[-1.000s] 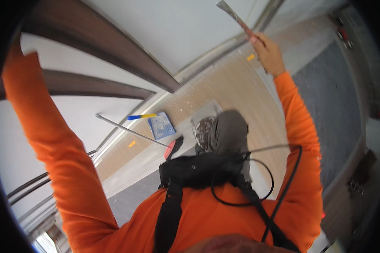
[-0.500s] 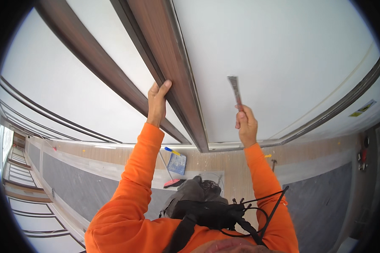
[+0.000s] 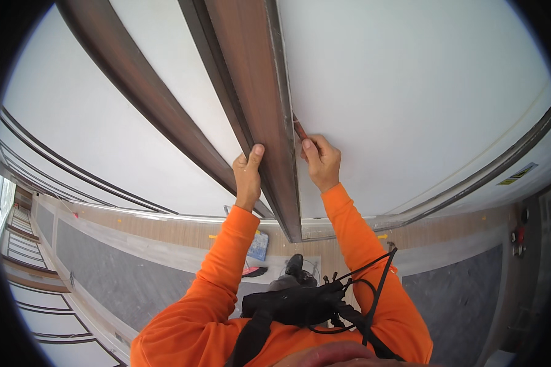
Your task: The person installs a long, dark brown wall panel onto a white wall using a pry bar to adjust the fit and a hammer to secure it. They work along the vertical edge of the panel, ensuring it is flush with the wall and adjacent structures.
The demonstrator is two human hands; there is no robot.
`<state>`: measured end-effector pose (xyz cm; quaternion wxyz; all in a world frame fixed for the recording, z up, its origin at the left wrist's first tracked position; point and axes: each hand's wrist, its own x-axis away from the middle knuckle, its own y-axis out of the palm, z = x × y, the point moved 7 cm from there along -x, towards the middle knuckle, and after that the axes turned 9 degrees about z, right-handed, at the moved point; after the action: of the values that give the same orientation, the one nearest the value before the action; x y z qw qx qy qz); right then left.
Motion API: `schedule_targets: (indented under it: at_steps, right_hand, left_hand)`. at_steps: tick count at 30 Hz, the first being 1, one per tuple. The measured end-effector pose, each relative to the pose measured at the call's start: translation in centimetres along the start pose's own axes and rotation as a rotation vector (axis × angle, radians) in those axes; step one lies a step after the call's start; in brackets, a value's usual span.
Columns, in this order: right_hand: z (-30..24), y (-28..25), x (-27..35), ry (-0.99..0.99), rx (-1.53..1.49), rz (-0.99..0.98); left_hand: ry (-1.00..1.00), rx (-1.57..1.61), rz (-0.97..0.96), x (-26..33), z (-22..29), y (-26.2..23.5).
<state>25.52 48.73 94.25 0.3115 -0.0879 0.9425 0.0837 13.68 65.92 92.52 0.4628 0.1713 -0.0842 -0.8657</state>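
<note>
My left hand [image 3: 248,177] grips the long dark-brown wooden trim strip [image 3: 257,104] against the white wall panel [image 3: 410,92], while my right hand [image 3: 320,160] pinches a small reddish-brown tool [image 3: 299,129] into its unfinished seam.

A long brown strip [image 3: 257,116] runs along the white panel. A slim reddish tool [image 3: 299,129] lies tucked against its right edge.

I see white wall panels [image 3: 422,92] filling most of the view. Down on the wooden floor [image 3: 183,235] lies a blue packet [image 3: 258,246], and just beside it something red and black [image 3: 254,270], perhaps a tool.
</note>
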Motion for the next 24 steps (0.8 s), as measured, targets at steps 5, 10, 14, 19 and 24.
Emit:
schedule_targets:
  at_steps: [5, 10, 14, 19, 24]
  right_hand:
    - [-11.4, 1.8, -7.1, 0.097, -0.357, 0.145]
    - [-20.3, -0.8, -12.2, -0.101, -0.056, 0.213]
    - [-13.9, -2.6, -8.7, -0.08, 0.169, 0.226]
    - [-15.2, 0.6, -9.2, -0.286, 0.206, 0.199]
    - [-15.9, 1.9, -9.1, -0.258, 0.199, 0.21]
  left_hand:
    - [-0.069, -0.039, -0.065, 1.3, 3.0, 1.0]
    - [-0.126, -0.013, -0.143, 1.2, 3.2, 1.4]
    - [-0.15, -0.023, -0.181, 0.2, 2.5, 0.9]
    - [-0.149, 0.004, -0.186, -0.3, 1.6, 0.3]
    - [-0.154, -0.025, -0.164, -0.9, 0.9, 0.1]
